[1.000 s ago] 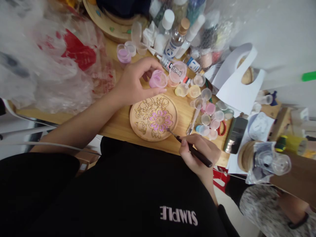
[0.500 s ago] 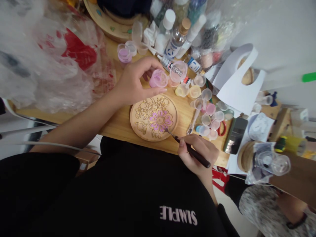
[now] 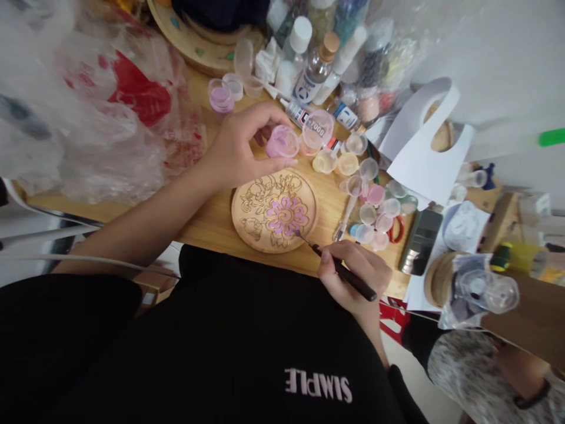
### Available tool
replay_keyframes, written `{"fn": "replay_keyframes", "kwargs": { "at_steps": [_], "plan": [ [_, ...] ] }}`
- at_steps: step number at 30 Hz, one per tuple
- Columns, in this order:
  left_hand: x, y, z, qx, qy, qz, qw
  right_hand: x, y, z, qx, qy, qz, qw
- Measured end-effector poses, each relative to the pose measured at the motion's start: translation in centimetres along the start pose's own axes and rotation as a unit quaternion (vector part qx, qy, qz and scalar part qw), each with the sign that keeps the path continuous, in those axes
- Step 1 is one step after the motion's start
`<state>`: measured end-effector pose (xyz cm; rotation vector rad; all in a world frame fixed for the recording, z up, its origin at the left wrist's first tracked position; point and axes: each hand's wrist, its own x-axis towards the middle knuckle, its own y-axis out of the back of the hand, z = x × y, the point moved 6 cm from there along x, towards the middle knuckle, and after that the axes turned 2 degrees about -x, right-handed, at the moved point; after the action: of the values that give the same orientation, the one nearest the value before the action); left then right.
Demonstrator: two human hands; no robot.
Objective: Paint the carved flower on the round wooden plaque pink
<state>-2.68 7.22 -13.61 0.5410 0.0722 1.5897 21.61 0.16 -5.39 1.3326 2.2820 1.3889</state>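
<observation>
A round wooden disc (image 3: 253, 207) with gold flower outlines lies on the wooden table (image 3: 207, 221); one flower on it is filled in pink-purple. My right hand (image 3: 353, 274) is closed on a dark thin paintbrush (image 3: 348, 275), whose tip touches the disc's lower right edge near the purple flower. My left hand (image 3: 236, 147) is closed round a small pink paint pot (image 3: 281, 141), held just above the disc's far edge.
Several small paint pots (image 3: 375, 206) and lids lie right of the disc. Bottles and a glue tube (image 3: 309, 76) stand behind. Crumpled clear plastic (image 3: 88, 112) fills the left. A dark phone (image 3: 420, 241) and white card (image 3: 424, 147) lie at right. Another person's arm (image 3: 512, 330) is at lower right.
The brush tip and my right hand have shifted slightly left along the disc's edge. My left hand with the pot has stayed put.
</observation>
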Motion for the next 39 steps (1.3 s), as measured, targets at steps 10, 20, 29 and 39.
{"fn": "replay_keyframes", "kwargs": {
  "at_steps": [10, 20, 29, 39],
  "plan": [
    [-0.01, -0.18, 0.07, -0.01, -0.002, -0.009, 1.0, -0.21, 0.42, 0.43, -0.005, -0.018, 0.022, 1.0],
    [0.01, -0.21, -0.14, -0.022, 0.007, 0.003, 1.0, -0.2, 0.38, 0.53, 0.002, -0.018, 0.024, 1.0],
    [-0.04, -0.19, 0.03, 0.004, 0.028, 0.007, 1.0, -0.15, 0.12, 0.26, -0.004, -0.002, 0.013, 1.0],
    [-0.08, -0.14, 0.38, 0.017, -0.014, 0.01, 1.0, -0.22, -0.18, 0.15, 0.006, 0.008, 0.014, 1.0]
  ]
}}
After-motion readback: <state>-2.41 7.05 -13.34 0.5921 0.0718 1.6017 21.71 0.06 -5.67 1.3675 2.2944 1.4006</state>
